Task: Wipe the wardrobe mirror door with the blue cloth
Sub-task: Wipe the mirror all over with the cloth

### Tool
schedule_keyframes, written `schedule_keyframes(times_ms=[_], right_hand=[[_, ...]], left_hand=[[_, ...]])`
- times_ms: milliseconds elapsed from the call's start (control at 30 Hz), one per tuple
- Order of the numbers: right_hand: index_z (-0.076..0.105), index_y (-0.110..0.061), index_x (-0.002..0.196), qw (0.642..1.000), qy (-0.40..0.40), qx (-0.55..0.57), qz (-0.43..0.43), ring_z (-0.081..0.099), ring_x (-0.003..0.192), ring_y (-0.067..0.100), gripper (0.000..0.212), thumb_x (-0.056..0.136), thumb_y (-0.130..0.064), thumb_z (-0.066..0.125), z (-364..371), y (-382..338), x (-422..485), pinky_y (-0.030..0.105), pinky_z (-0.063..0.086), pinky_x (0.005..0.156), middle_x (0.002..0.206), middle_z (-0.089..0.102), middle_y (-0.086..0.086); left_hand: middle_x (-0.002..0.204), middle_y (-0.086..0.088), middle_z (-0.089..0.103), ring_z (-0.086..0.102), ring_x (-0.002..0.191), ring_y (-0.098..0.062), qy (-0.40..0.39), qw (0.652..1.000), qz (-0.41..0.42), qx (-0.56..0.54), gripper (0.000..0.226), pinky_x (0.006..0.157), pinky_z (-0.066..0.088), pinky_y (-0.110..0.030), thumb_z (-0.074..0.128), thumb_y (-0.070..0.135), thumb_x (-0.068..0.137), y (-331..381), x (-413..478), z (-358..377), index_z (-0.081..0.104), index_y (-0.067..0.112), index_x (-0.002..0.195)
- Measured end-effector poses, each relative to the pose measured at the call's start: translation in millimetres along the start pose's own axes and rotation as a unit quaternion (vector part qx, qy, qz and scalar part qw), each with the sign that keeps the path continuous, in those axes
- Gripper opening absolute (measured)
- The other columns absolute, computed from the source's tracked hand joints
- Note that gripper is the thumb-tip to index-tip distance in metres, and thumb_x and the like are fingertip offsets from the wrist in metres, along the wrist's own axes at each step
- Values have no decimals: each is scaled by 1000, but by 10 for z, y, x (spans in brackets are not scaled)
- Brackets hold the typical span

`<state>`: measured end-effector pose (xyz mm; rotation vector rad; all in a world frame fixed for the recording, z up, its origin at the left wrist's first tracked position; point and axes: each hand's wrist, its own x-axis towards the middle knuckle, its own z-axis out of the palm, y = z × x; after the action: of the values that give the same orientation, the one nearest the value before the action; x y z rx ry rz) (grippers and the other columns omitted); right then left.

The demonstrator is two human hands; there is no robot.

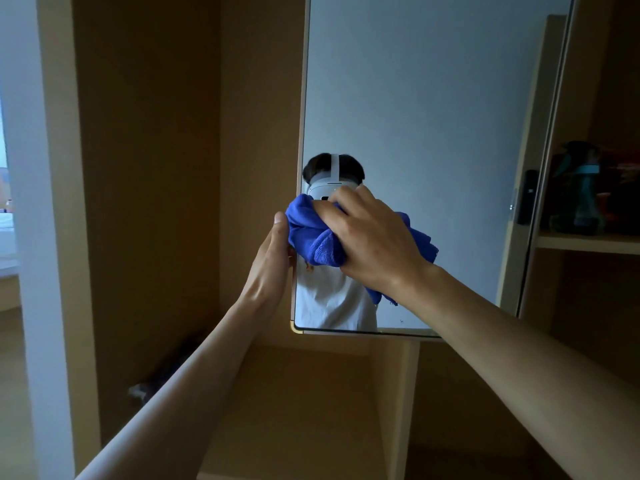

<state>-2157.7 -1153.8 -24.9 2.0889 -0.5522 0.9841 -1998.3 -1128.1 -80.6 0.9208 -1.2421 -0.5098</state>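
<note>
Right hand (370,237), fingers curled over the bunched blue cloth (311,239), presses it to the lower left of the mirror door (422,109); left hand (272,261) apparently clasps the door's edge; soft, light cloth, best held wadded in the palm

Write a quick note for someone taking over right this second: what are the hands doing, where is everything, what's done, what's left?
Left hand: holds the mirror door by its left edge, apparently steadying it.
Right hand: grips the bunched blue cloth and presses it on the glass, low and near the left edge.
Done: the cloth is on the glass; how much has been wiped cannot be told.
Left: probably the rest of the glass, including a small mark near the bottom edge.
</note>
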Motion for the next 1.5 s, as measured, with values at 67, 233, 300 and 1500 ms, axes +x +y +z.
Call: schedule_keyframes(times_ms=[67,233,300,1500], right_hand=[[61,-13,117,1000,-2,3,4,51,90,26,28,90,-23,60,24,-11,-41,31,33,65,103,57,5],[60,-15,122,1000,-11,-8,4,51,90,24,30,93,-25,60,40,-43,-120,31,35,70,106,57,3],[59,-14,125,1000,-20,-10,-4,52,92,25,37,89,-22,64,69,-86,-195,34,40,73,107,58,5],[55,-18,126,992,-127,-1,-16,52,95,25,62,71,-32,80,452,-463,-900,39,47,75,114,58,6]], left_hand=[[118,-1,75,68,115,-18,-1,1000,1,2,65,110,46,-45,22,75,94,-5,-13,-3,66,38,125],[117,6,76,69,112,-8,-9,1000,-10,-9,59,101,49,-33,20,68,102,1,-37,-53,69,40,119],[114,9,77,70,110,-6,2,1000,-14,-18,58,95,51,-29,22,65,104,-17,-27,-64,72,38,114],[121,4,73,68,112,-8,8,997,-62,37,65,107,50,-42,28,69,100,-186,-267,29,63,25,132]])
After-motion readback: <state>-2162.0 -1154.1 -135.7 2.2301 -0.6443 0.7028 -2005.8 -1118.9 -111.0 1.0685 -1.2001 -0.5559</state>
